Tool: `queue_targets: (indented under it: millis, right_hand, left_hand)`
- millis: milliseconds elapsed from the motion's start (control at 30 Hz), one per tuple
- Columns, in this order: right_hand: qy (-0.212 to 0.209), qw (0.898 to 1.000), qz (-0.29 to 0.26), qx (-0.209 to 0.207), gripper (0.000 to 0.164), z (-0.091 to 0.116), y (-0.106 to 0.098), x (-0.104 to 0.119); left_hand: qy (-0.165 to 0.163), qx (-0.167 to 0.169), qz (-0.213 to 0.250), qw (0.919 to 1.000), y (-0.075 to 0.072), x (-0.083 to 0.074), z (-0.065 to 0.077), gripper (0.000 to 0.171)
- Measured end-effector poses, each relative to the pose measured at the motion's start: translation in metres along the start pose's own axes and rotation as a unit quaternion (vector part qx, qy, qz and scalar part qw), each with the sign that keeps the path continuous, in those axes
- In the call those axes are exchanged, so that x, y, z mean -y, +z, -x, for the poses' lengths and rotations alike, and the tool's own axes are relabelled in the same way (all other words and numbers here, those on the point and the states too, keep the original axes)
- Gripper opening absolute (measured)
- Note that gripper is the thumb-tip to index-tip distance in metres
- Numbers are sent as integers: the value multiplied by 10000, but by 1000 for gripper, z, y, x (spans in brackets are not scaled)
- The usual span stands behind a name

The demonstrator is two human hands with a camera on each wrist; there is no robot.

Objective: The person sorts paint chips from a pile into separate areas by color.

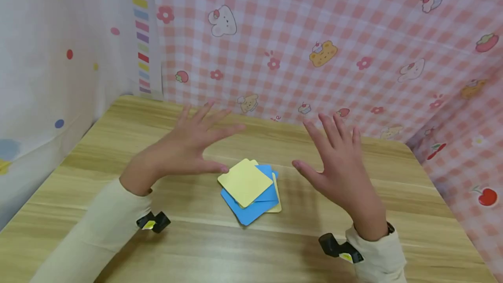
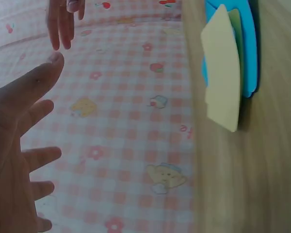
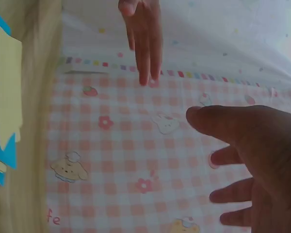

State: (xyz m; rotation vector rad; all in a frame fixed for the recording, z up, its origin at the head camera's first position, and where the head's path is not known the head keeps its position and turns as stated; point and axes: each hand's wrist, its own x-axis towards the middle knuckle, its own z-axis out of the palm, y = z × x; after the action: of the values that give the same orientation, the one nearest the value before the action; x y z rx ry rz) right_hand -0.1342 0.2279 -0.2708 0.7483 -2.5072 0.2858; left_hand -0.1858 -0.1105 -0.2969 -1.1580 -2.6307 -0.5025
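A loose pile of square cards lies on the table between the two hands. On top is a yellow card (image 1: 245,182); blue cards (image 1: 247,215) and another yellow edge stick out beneath it at different angles. My left hand (image 1: 188,147) is held over the table with its fingers spread, its thumb tip overlapping the pile's left corner in the head view. To the right of the pile, my right hand (image 1: 339,169) hovers with fingers apart and holds nothing. In the left wrist view the yellow card (image 2: 223,73) appears well apart from the left hand (image 2: 14,141).
The wooden table (image 1: 196,248) reaches back to a pink checked cloth (image 1: 251,47) with cartoon prints. A white dotted cloth (image 1: 70,21) hangs at the left. Each wrist carries a small black camera, such as the one on the right wrist (image 1: 339,248).
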Motion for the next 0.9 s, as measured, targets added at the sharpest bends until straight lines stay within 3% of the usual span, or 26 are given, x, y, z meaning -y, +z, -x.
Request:
queue_targets:
  millis: [133,267,367,600,733,900]
  right_hand:
    - [415,9956,80,833,82,-1,11,12]
    - [867,9764,-44,1978,88,-2,25,27]
    - [954,9624,-65,2541,92,-1,40,39]
    - [575,9564,-120,2862,82,6,80,60]
    - [678,9492,-200,3066,79,8,95,66]
    - [739,9461,-96,3153,80,7,103,66]
  left_hand:
    - [210,496,290,9981,13,4,-10,86]
    - [224,1199,573,9909,29,5,-20,94]
    - [60,1783,660,9817,41,6,-26,100]
    - [-371,2737,404,9603,66,7,-32,109]
    - [-505,2959,351,9532,73,6,-32,110]
    - [-549,3049,341,9502,75,1,-35,105]
